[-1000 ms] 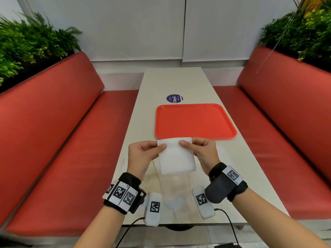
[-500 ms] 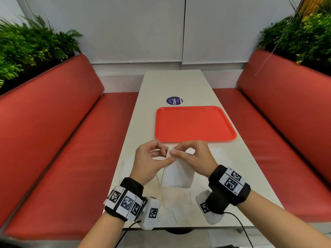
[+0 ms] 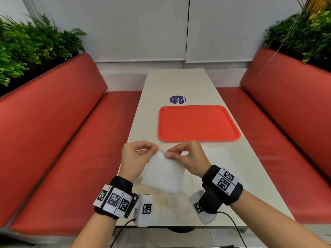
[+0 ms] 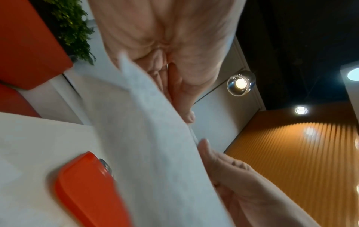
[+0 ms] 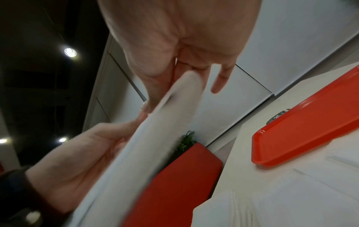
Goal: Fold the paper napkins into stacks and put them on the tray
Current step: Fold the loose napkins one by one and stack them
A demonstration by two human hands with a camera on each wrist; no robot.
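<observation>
White paper, a folded napkin [image 3: 163, 173], hangs between our two hands above the near end of the worktop [image 3: 179, 83]. Our left hand [image 3: 137, 159] pinches its top edge from the left with thumb and forefinger curled together, and our right hand [image 3: 189, 158] pinches the same top edge from the right, the two pinches almost touching at the napkin's upper corner. The napkin is clear of the worktop and tilts, its lower corner pointing toward us.

In the left wrist view the napkin [image 4: 147, 138] runs as a pale sheet across the frame, the left hand [image 4: 165, 46] above it and the right hand [image 4: 242, 184] below and to the right. In the right wrist view the napkin [image 5: 147, 145] shows a doubled, rounded edge near the right hand [image 5: 174, 38], whose little finger sticks out free of the paper; the left hand [image 5: 81, 153] holds the sheet from the other side.

The orange tray [image 3: 198, 122] lies flat on the worktop just beyond our hands, bare inside. More flat napkins [image 3: 216, 156] lie on the worktop under and beside our wrists. A round purple sticker [image 3: 177, 99] sits past the tray. Red bench seats [image 3: 53, 140] flank the worktop on both sides.
</observation>
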